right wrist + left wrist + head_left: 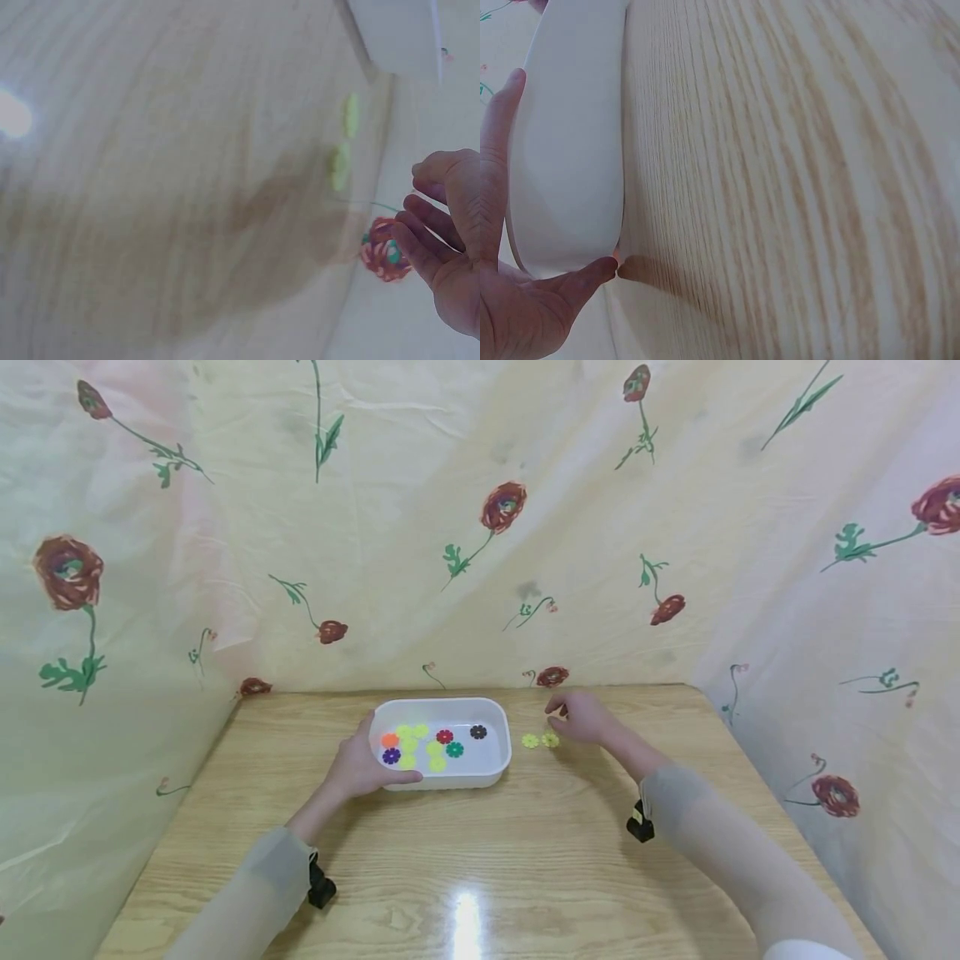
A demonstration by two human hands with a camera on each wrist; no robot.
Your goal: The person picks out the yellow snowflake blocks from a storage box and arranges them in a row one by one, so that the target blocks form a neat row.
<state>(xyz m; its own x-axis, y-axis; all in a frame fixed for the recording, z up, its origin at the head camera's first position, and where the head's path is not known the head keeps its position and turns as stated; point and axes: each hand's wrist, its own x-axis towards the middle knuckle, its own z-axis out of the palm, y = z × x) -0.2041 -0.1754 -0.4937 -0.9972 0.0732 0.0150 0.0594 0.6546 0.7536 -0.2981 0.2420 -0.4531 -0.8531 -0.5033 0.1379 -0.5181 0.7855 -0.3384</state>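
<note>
A white plastic tub (pixel 450 782) stands on the table. My left hand (pixel 356 767) holds it by its left end, thumb along the front wall; in the left wrist view the fingers (pixel 496 142) lie against the tub (pixel 570 150). Inside are several flower-shaped plastic discs: yellow ones (pixel 437 764), an orange (pixel 390 740), a purple (pixel 391 756), a red (pixel 445 737), a green (pixel 454 749) and a dark brown one (pixel 478 732). Two yellow discs (pixel 530 741) lie right of the tub. Just above them hovers my right hand (pixel 583 720), fingers loosely bent, holding nothing visible.
The wooden table (pixel 480 843) ends at the back against a flower-printed cloth (pixel 420 560), which also hangs at both sides. Small black devices (pixel 640 822) are strapped under both wrists. A bright reflection shows on the near tabletop.
</note>
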